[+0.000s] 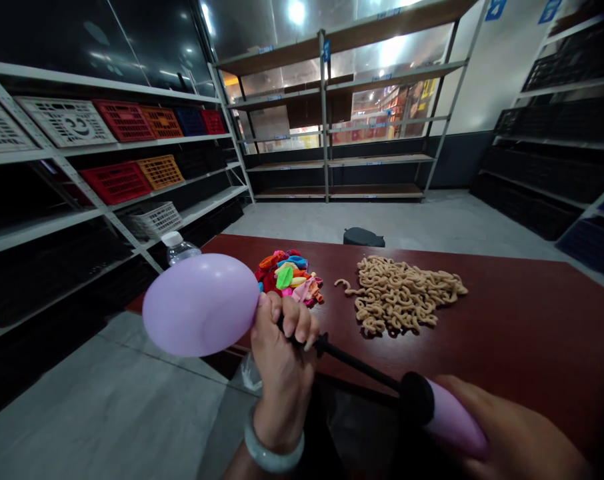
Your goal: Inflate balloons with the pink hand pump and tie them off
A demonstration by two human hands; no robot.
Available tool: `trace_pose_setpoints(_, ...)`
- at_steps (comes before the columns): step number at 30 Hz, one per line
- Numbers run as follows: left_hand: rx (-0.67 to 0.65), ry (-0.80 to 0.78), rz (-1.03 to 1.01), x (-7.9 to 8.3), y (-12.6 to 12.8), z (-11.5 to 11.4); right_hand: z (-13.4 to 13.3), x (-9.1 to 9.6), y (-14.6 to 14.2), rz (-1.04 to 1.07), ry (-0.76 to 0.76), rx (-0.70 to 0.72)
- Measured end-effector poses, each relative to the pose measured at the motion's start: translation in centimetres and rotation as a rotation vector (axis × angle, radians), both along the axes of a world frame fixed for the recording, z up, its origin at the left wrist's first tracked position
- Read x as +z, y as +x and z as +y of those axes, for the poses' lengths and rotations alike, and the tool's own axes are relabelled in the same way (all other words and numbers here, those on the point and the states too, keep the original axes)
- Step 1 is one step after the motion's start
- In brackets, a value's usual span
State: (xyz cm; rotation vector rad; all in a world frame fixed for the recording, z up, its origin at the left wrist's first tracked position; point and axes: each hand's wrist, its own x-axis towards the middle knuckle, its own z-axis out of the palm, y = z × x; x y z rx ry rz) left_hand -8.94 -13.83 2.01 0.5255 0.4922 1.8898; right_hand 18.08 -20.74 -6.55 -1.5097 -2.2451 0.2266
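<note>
An inflated lilac balloon (pixel 201 305) sticks out to the left of my left hand (pixel 285 347). The fingers of that hand are wrapped round the balloon's neck and the black nozzle end of a hand pump, so the joint between them is hidden. From there the pump's black rod (pixel 362 365) runs down to the right into its pink-purple barrel (pixel 455 417). My right hand (pixel 515 427) is closed round this barrel near the lower right. Beyond my left hand, a heap of colourful uninflated balloons (pixel 295 277) lies on the dark red table (pixel 522 320).
A pile of beige curled pieces (pixel 407 293) lies on the table's middle. Behind the balloon stands a clear bottle with a white cap (pixel 172 239). A dark stool (pixel 363 237) is past the far edge. Shelves with plastic crates (pixel 117 182) line the left.
</note>
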Motion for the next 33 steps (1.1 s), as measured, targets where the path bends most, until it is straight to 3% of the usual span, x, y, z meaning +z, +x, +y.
trace_pose_setpoints(5,0.000,-0.044,-0.022,-0.4,2.9,-0.6,1.2,2.6,-3.4,-0.037,0.070,-0.018)
trace_pose_setpoints(8,-0.041,-0.034,-0.036,-1.1,4.5,-1.0,1.7,3.2,-5.5,-0.046,0.092,-0.022)
trace_pose_setpoints(15,-0.102,-0.054,-0.035,-3.1,5.8,-1.0,2.5,1.0,-7.5,-0.019,0.134,-0.076)
trace_pose_setpoints(20,-0.165,-0.086,-0.028,-3.9,5.5,-0.9,1.4,0.2,-7.8,0.055,0.094,-0.061)
trace_pose_setpoints(23,-0.178,-0.071,0.006,-3.4,4.2,-0.8,0.3,0.7,-7.3,0.078,0.018,-0.014)
trace_pose_setpoints(29,-0.089,-0.005,0.035,-0.7,0.0,-0.4,-1.1,0.9,-4.5,0.074,-0.045,0.048)
trace_pose_setpoints(33,-0.039,0.012,0.049,0.1,-0.7,-0.6,-1.0,1.3,-3.4,0.050,-0.069,0.023)
